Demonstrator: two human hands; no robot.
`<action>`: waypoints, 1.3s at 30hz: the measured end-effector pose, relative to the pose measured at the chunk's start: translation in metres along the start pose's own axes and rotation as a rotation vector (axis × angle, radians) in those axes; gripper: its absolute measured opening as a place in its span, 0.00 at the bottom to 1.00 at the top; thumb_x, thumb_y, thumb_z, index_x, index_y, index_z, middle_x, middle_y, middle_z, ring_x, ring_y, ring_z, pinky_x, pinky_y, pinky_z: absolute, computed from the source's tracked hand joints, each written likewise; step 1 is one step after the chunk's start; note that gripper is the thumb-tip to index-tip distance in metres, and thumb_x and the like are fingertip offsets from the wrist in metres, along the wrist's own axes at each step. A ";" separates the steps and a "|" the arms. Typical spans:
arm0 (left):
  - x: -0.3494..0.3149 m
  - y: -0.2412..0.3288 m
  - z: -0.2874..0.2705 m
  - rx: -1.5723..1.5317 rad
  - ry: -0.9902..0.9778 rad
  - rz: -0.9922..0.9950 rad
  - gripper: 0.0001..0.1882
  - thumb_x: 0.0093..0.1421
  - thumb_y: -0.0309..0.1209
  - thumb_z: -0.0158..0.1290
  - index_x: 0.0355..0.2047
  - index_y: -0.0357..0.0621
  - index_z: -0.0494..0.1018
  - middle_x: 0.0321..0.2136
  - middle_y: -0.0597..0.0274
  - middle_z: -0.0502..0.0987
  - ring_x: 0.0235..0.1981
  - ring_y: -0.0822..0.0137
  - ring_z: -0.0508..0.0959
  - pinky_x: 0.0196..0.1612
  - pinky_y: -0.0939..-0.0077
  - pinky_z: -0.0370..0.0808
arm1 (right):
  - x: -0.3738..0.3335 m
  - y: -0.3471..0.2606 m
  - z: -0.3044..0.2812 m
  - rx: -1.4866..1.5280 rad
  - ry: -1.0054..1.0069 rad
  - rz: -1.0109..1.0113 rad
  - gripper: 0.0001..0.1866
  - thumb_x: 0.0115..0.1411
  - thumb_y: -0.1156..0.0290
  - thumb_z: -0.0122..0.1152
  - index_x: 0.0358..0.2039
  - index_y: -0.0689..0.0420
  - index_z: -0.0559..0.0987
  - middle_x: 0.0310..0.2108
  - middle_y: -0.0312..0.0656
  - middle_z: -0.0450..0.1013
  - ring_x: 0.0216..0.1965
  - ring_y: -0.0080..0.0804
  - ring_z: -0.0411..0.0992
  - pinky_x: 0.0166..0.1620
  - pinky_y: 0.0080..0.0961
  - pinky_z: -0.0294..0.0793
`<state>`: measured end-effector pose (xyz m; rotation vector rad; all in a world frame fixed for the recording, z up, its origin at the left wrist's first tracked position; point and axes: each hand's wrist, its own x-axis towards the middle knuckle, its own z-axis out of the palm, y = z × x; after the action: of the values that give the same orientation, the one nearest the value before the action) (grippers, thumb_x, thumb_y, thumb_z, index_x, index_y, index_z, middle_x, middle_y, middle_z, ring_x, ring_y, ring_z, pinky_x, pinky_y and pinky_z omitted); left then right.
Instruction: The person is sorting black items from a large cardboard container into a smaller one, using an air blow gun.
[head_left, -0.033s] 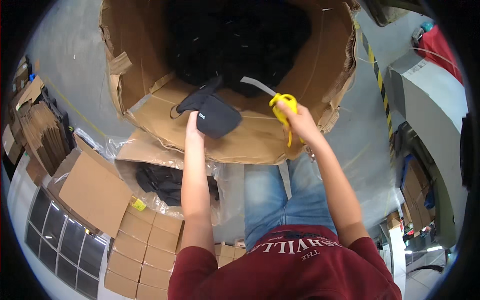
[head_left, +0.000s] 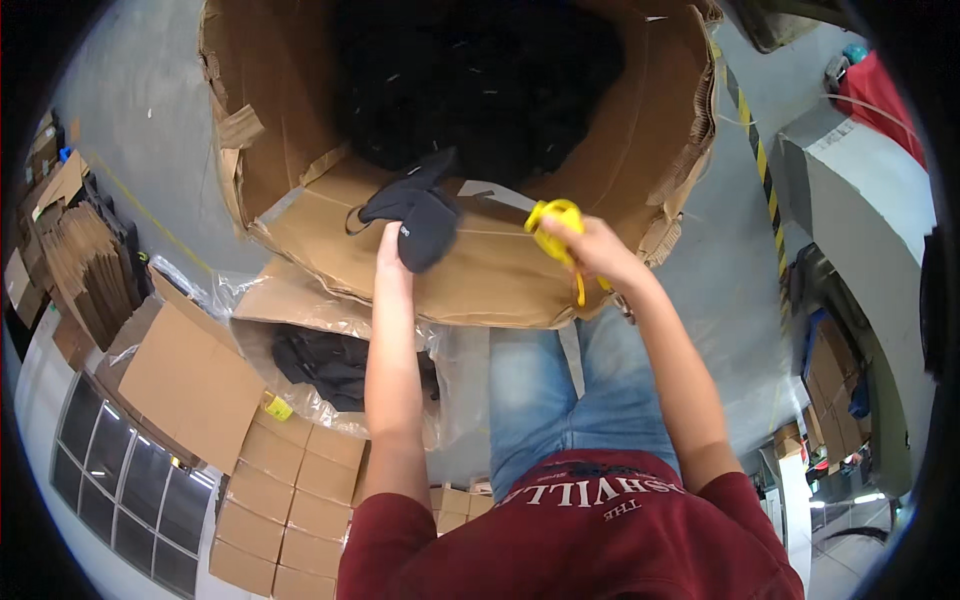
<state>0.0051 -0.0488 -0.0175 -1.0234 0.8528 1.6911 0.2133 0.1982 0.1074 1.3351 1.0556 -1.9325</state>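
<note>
My left hand (head_left: 391, 250) grips a black cap (head_left: 428, 228) from its lower left side, with the thumb against the fabric. A thin strap loop sticks out at the cap's left; its right edge is blurred by motion. In my right hand (head_left: 606, 254) is a pair of scissors (head_left: 556, 222) with yellow handles, my fingers wrapped round them. Their pale blade points left toward the cap. Both hands are over the lowered front flap of a large cardboard box (head_left: 500, 285). Deeper inside lies a heap of black cloth items (head_left: 480, 85), too dark to tell apart.
Left of my legs stands an open carton (head_left: 290, 290) lined with clear plastic, with black items (head_left: 325, 368) inside. Stacked brown cartons (head_left: 270, 500) are at the lower left, flattened cardboard (head_left: 90, 260) farther left. A striped floor line (head_left: 768, 190) runs along the right.
The scissors have moved left and slightly up, bringing the blade closer to the cap. The cap has turned in my left hand, its right side drawn in.
</note>
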 end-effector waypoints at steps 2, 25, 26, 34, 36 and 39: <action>-0.004 -0.012 0.027 -0.463 -0.373 -0.456 0.16 0.57 0.28 0.41 0.45 0.35 0.61 0.33 0.61 0.64 0.25 0.70 0.67 0.23 0.81 0.68 | 0.006 0.012 -0.007 0.045 0.124 -0.048 0.24 0.55 0.46 0.54 0.31 0.58 0.75 0.17 0.34 0.68 0.14 0.20 0.65 0.18 0.20 0.64; -0.274 0.089 0.102 2.047 0.483 0.942 0.12 0.50 0.13 0.43 0.24 0.39 0.75 0.24 0.57 0.77 0.32 0.60 0.77 0.47 0.69 0.70 | -0.006 -0.008 -0.011 -0.246 0.154 -0.210 0.26 0.54 0.46 0.56 0.30 0.61 0.77 0.17 0.38 0.70 0.18 0.25 0.71 0.23 0.22 0.69; -0.309 0.099 0.085 2.101 0.543 1.005 0.12 0.51 0.13 0.42 0.23 0.38 0.75 0.24 0.59 0.77 0.30 0.64 0.77 0.46 0.70 0.70 | -0.007 -0.014 -0.014 -0.150 0.070 -0.048 0.25 0.54 0.46 0.56 0.30 0.61 0.77 0.17 0.37 0.70 0.18 0.24 0.72 0.22 0.21 0.68; -0.260 0.100 0.055 1.973 0.747 0.919 0.11 0.55 0.21 0.50 0.39 0.36 0.71 0.46 0.52 0.68 0.36 0.66 0.75 0.42 0.76 0.72 | 0.002 -0.013 0.002 0.084 -0.085 -0.010 0.24 0.59 0.49 0.52 0.33 0.62 0.71 0.18 0.38 0.70 0.12 0.21 0.68 0.16 0.13 0.67; -0.166 0.072 0.101 1.481 0.381 0.699 0.11 0.56 0.25 0.53 0.40 0.36 0.70 0.38 0.57 0.72 0.39 0.68 0.74 0.41 0.79 0.72 | 0.011 0.004 -0.009 0.226 -0.050 0.029 0.23 0.59 0.49 0.51 0.33 0.61 0.71 0.18 0.38 0.70 0.12 0.21 0.68 0.15 0.13 0.65; 0.004 0.035 0.124 1.067 0.220 0.300 0.37 0.51 0.43 0.59 0.54 0.36 0.57 0.49 0.48 0.66 0.47 0.59 0.71 0.50 0.68 0.68 | 0.025 0.009 -0.004 0.310 0.047 0.054 0.22 0.60 0.51 0.50 0.33 0.61 0.71 0.18 0.37 0.70 0.11 0.19 0.67 0.13 0.13 0.62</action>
<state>-0.0592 0.0511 0.0324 -0.3326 1.8393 1.0539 0.2133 0.1963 0.0810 1.5641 0.7519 -2.0945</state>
